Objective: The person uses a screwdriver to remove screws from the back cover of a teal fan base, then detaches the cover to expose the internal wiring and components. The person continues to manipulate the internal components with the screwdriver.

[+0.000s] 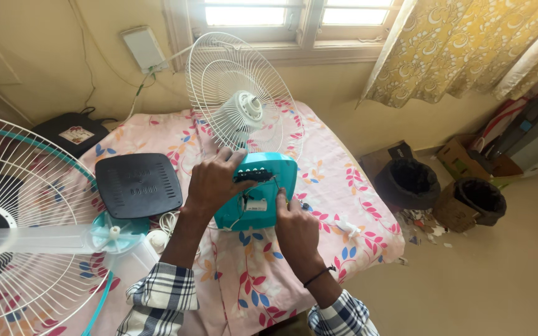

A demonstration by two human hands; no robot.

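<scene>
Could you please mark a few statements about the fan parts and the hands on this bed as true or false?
1. The left hand rests on the top of the turquoise fan body. True.
2. The wire guard standing behind the turquoise fan body has blades mounted inside it. False: only the bare white motor hub shows at its centre.
3. The right hand is at the open back of the body, near its wires. True.
4. The black ribbed panel lies on the floor by the bins. False: it lies on the floral sheet, left of the hands.
5. The loose translucent fan blade lies at the left. True.
</scene>
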